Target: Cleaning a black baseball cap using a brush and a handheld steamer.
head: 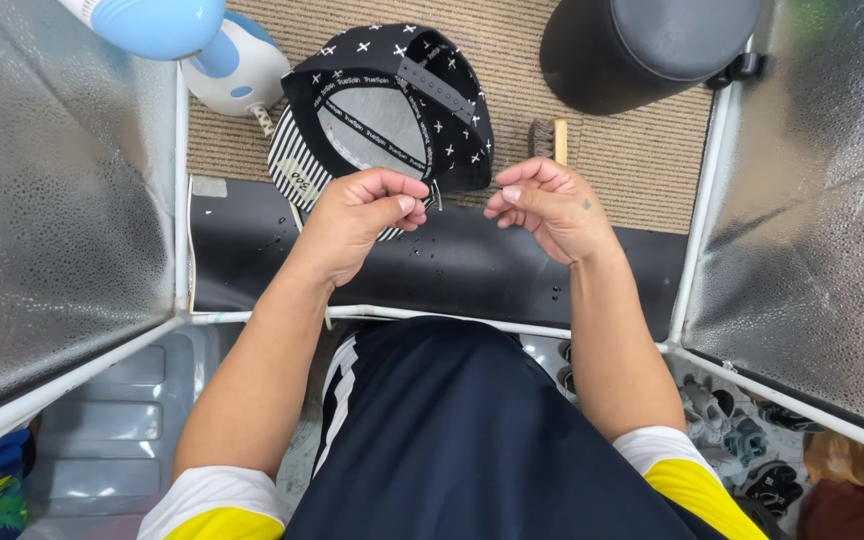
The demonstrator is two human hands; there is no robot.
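Head view shows me the cap (392,105) at 12 o'clock, upside down. My left hand (357,220) pinches its brim edge; my right hand (547,205) curls loosely, holding nothing. I judge it light, soft crown, stiff brim: grip there.

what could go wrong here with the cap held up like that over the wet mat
The left hand pinches only the edge of the black cap, so it may slip and fall onto the black mat, which carries water droplets. The right hand is off the cap, giving no backup support. The wooden brush lies close behind and might get knocked.
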